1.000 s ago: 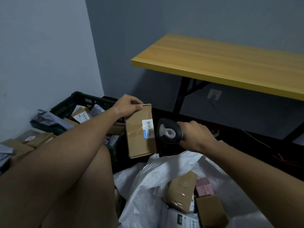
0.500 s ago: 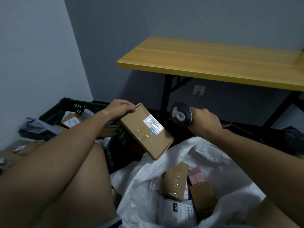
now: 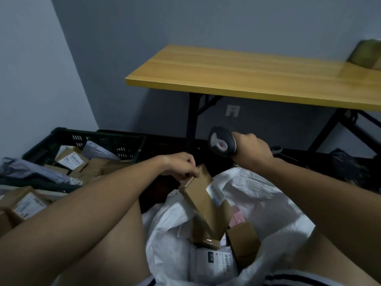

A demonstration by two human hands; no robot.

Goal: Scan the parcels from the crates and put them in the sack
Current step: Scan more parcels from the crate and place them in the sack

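Since the earlier frames, the flat brown cardboard parcel (image 3: pixel 208 205) has swung from level with the scanner down over the open white woven sack (image 3: pixel 274 205) at lower centre, so scanning looks finished and dropping comes next. Its long axis now runs steeply from upper left to lower right, label facing right. The left hand (image 3: pixel 181 166) pinches its top corner. At centre right, the right hand (image 3: pixel 252 149) grips a black handheld barcode scanner (image 3: pixel 221 143).
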